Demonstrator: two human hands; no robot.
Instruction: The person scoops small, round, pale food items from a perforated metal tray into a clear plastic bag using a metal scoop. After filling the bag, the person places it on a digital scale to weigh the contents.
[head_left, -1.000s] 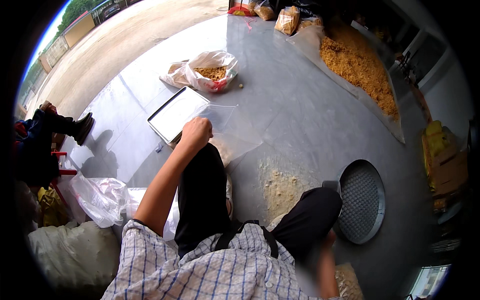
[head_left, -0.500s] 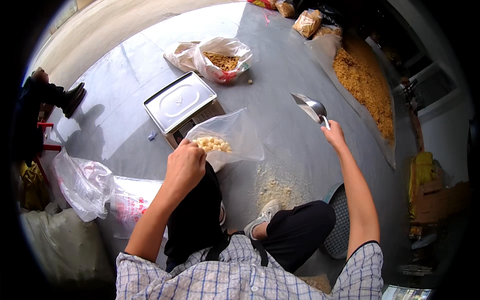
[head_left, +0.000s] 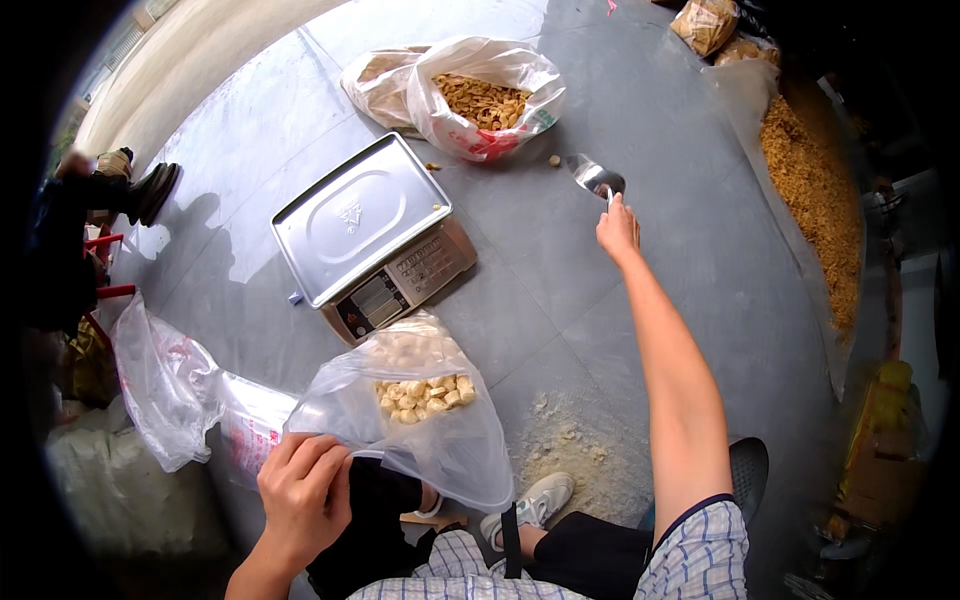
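My left hand (head_left: 303, 487) is closed on the rim of a clear plastic bag (head_left: 470, 465). Pale, chunky pieces (head_left: 425, 397) lie inside the bag, which rests on the floor in front of my legs. My right hand (head_left: 619, 228), with the arm stretched forward, grips the handle of a shiny metal scoop (head_left: 597, 178). The scoop is low over the floor, to the right of a white bag (head_left: 545, 92) of brown dried slices (head_left: 480, 100); I cannot tell whether it touches the floor. No contents show in the scoop.
A scale (head_left: 362, 215) with a bare metal tray stands just beyond the clear bag. Pale crumbs (head_left: 580, 455) are scattered by my shoe. At right, a long heap of orange-brown shreds (head_left: 815, 200) lies on plastic sheeting. Someone's dark shoe (head_left: 155, 192) is at far left, near empty plastic bags (head_left: 165, 390).
My left hand has drawn the clear bag's rim toward me and to the left. My right hand has carried the scoop leftward, close to the bag of dried slices. The view has shifted.
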